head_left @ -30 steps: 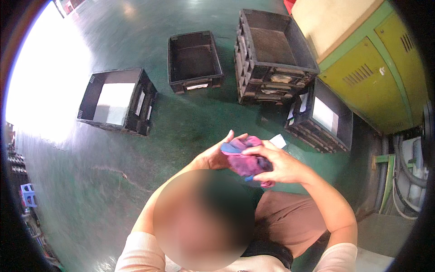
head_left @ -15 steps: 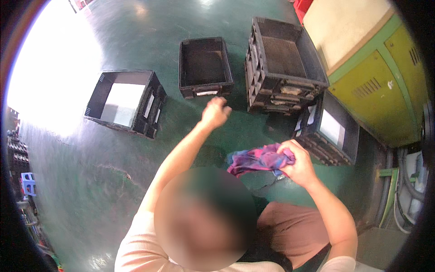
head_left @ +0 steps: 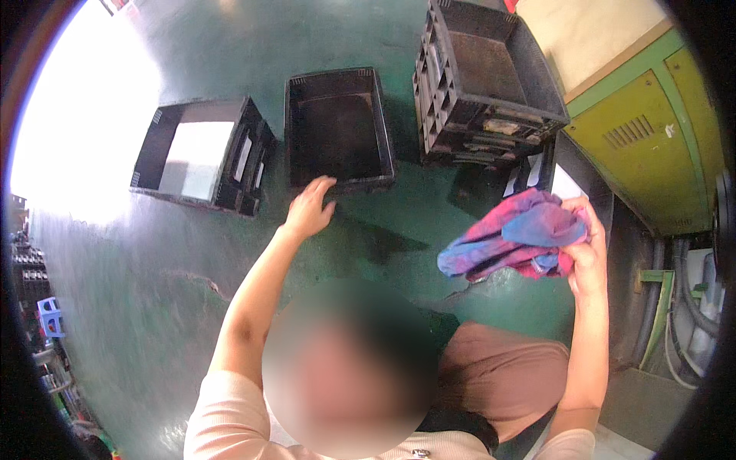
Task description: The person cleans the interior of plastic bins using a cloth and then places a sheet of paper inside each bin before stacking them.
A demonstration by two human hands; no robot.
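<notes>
My left hand (head_left: pixel 310 208) is at the front rim of a black plastic crate (head_left: pixel 385 146) with nothing visible inside. Its fingers are stretched out, the thumb stands apart, and I cannot tell whether the fingertips touch the rim. In my right hand (head_left: pixel 589 249) is a crumpled cloth (head_left: pixel 514 234), patterned in purple, pink and blue. The hand closes around its right end while the rest bunches out to the left, above the floor.
A black crate (head_left: pixel 253 165) with white sheet material (head_left: pixel 198 153) inside stands on the left. Stacked black crates (head_left: pixel 502 107) rise on the right, beside a yellow-green metal cabinet (head_left: pixel 636 130). Partly behind the cloth is another crate (head_left: pixel 606 211). A blue stool (head_left: pixel 51 317) stands far left.
My right hand has raised the cloth up and to the right. My left hand has moved left and slightly down. The middle crate looks nearer and larger, and its front label no longer shows.
</notes>
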